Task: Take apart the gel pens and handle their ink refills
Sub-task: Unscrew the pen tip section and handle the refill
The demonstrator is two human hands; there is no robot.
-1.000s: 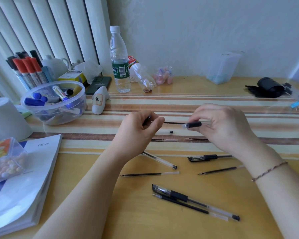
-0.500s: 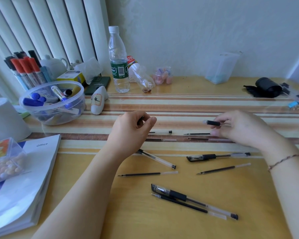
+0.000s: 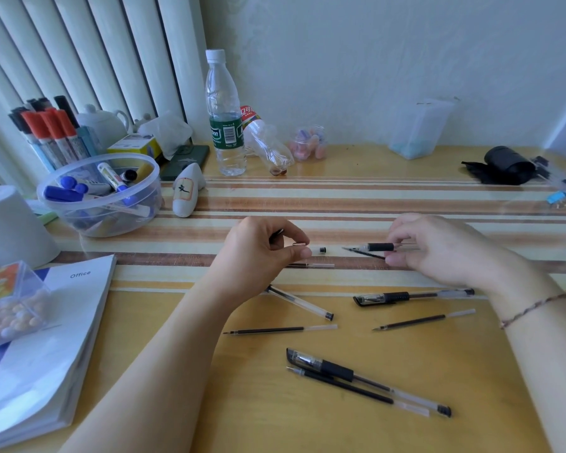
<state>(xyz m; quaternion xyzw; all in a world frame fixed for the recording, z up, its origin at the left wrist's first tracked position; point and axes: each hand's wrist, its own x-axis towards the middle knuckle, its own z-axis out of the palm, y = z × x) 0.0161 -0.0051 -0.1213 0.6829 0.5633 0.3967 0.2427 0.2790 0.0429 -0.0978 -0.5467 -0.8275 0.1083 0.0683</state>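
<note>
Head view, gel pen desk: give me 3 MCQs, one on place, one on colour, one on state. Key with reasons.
1. Where does the water bottle stand?
A. At the back of the desk by the wall
B. On the Office booklet
C. Inside the plastic bowl

2. What colour is the water bottle's label?
A. Red
B. Green
C. Yellow

3. What is the right hand doing?
A. Lying flat on the desk
B. Resting on the booklet
C. Pinching a pen part with a black grip

Key:
1 A: it stands upright near the wall, behind the striped mat.
2 B: a green band wraps its middle.
3 C: the fingertips close on the part's end, its tip pointing toward the left hand, which pinches a small dark piece.
</note>
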